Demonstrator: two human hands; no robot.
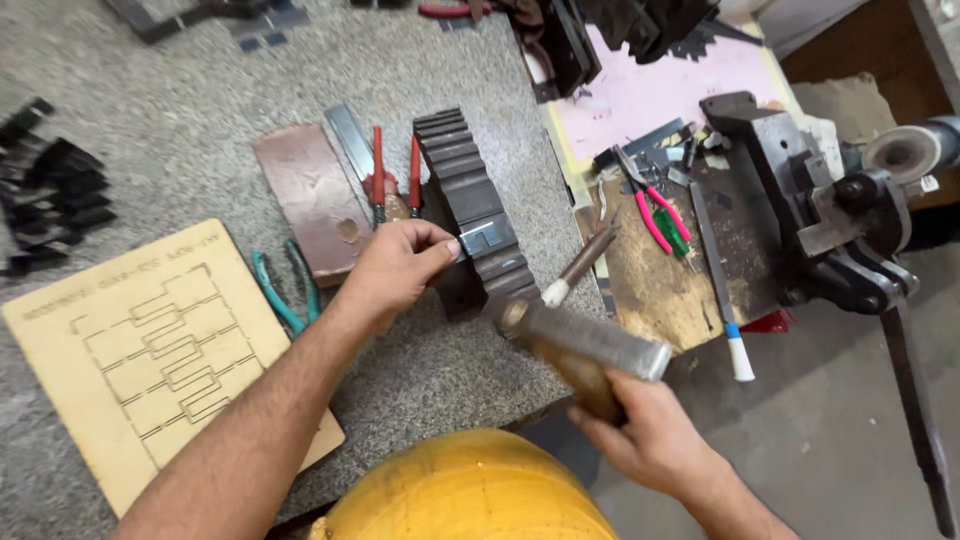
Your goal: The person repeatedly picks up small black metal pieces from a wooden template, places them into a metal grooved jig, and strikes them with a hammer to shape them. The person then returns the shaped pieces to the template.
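Pinching small bent steel strip [482, 238] with left hand [395, 272] fingers atop ridged steel block [470, 200] on worktop [200, 120], right hand [650, 430] gripping hammer [585, 345] close by; risking struck fingertips, strip slipping off.

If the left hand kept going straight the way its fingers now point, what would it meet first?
The left hand points right. Its fingertips already pinch a small bent steel strip against the dark grooved metal block, so the block comes first, though depth is hard to judge. The right hand holds a hammer nearby.
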